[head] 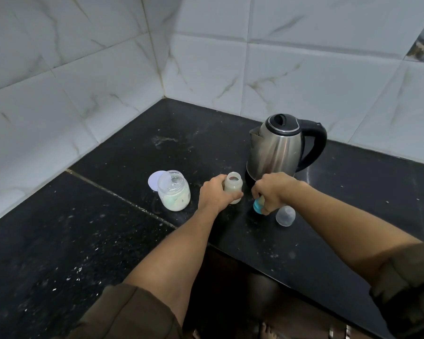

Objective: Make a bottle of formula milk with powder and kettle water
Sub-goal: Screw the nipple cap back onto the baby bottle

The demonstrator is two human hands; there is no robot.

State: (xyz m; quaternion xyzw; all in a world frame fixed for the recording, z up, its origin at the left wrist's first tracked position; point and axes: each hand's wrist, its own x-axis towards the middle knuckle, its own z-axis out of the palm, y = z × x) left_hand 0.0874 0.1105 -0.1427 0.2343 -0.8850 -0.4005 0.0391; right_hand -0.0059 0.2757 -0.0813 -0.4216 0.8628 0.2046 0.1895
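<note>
An open baby bottle [234, 185] with milky liquid stands upright on the black counter [83, 241]; my left hand [214, 192] grips its side. Just to its right, my right hand [272, 190] holds the teal teat ring [257, 206] low over the counter. The clear bottle cap [285, 215] lies on its side beside that hand. A steel kettle [279, 148] with a black handle stands behind both hands, lid closed. To the left is an open glass jar [173, 192] of pale powder, and its white lid [155, 183] rests behind it.
White marble tiles [108, 81] close off the corner behind and to the left. The counter's front edge [267, 267] runs diagonally below my right forearm. White specks of powder lie scattered over the counter surface.
</note>
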